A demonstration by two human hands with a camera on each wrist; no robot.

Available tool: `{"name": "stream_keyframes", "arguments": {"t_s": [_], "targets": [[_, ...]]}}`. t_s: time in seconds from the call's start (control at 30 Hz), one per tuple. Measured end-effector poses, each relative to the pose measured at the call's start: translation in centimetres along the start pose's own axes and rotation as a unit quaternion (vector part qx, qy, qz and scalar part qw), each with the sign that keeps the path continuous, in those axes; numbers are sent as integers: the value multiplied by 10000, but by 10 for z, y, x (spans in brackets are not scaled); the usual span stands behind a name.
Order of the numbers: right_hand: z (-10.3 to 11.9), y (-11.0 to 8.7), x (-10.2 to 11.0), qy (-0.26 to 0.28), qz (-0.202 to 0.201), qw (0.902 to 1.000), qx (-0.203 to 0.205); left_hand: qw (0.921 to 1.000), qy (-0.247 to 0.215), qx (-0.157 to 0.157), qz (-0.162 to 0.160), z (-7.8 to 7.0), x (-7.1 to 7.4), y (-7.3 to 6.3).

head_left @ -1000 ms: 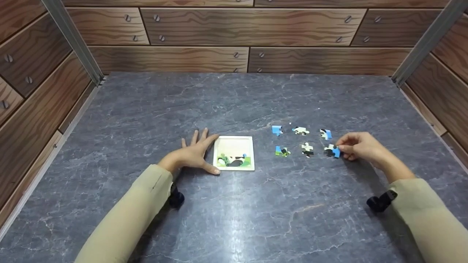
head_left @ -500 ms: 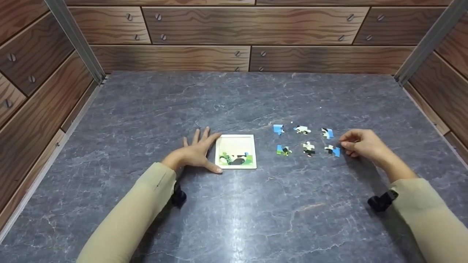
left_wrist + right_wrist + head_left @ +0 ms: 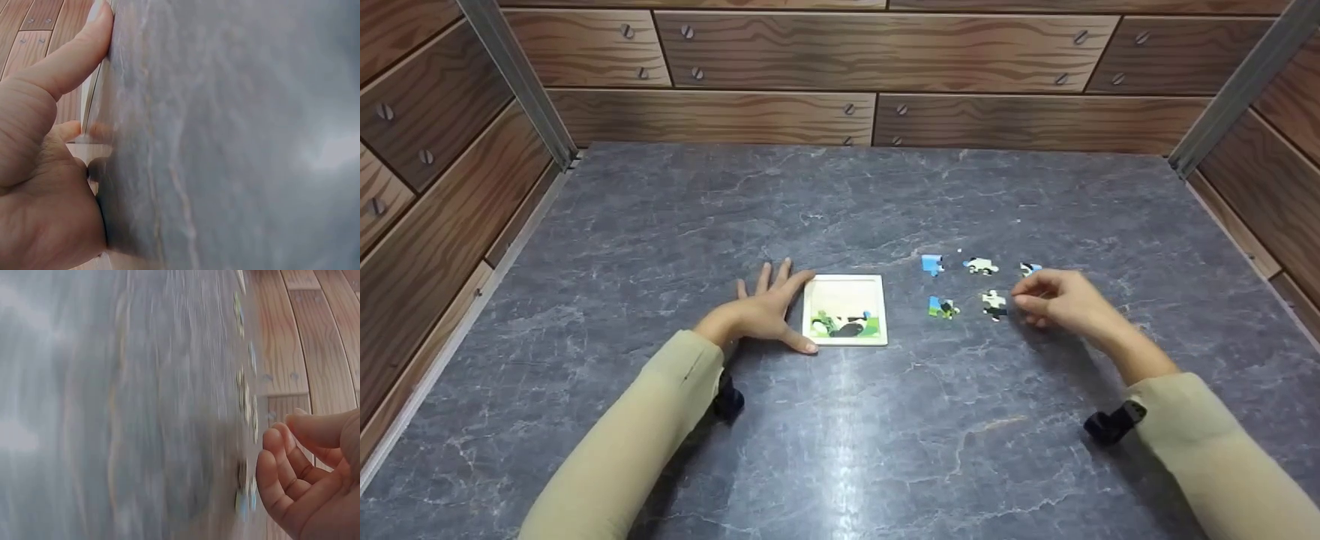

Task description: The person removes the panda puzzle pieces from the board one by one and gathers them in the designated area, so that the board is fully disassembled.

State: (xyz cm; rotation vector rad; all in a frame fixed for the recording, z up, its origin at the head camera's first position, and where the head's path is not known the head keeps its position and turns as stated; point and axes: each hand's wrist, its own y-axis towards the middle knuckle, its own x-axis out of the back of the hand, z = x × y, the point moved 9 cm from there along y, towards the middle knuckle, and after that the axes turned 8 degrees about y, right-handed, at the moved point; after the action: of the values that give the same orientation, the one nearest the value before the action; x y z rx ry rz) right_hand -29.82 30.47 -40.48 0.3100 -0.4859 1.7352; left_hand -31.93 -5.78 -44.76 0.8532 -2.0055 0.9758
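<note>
My left hand [image 3: 765,311] lies spread at the left side of a square jigsaw tray [image 3: 883,311], with thumb and index finger at its left corners. Several pieces fill the tray's lower part; its upper part shows pale board. In the left wrist view, the left hand [image 3: 45,140] stands beside the tray's edge [image 3: 89,104]. My right hand [image 3: 1057,300] hovers over the right-hand loose pieces, fingers loosely curled, nearest a white-and-black piece [image 3: 994,305]. The right wrist view shows no piece between the fingertips of the right hand [image 3: 309,467]. The lower right piece is hidden beneath it in the head view.
Other loose puzzle pieces lie right of the tray: a blue one [image 3: 932,264], a white one [image 3: 981,266], a blue-and-green one [image 3: 943,307] and a partly covered one [image 3: 1030,268]. Wood-patterned walls [image 3: 780,116] enclose the grey marbled table [image 3: 697,202].
My right hand first has its fingertips at the lower right piece, then draws back from it and moves left over it. The left hand stays at the tray.
</note>
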Motion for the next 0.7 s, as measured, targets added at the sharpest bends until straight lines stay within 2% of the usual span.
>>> {"name": "stream_keyframes", "arguments": {"t_s": [0.2,0.47,0.7], "targets": [[11,5,-31,236,279,9993,116,10000,38,49,6,1,0,1],[28,8,-57,414,538,9973,280,10000,14,34,4,-2,-1,2],[50,15,-89,599,817,9938,467,10000,-34,61,15,1,0,2]]}}
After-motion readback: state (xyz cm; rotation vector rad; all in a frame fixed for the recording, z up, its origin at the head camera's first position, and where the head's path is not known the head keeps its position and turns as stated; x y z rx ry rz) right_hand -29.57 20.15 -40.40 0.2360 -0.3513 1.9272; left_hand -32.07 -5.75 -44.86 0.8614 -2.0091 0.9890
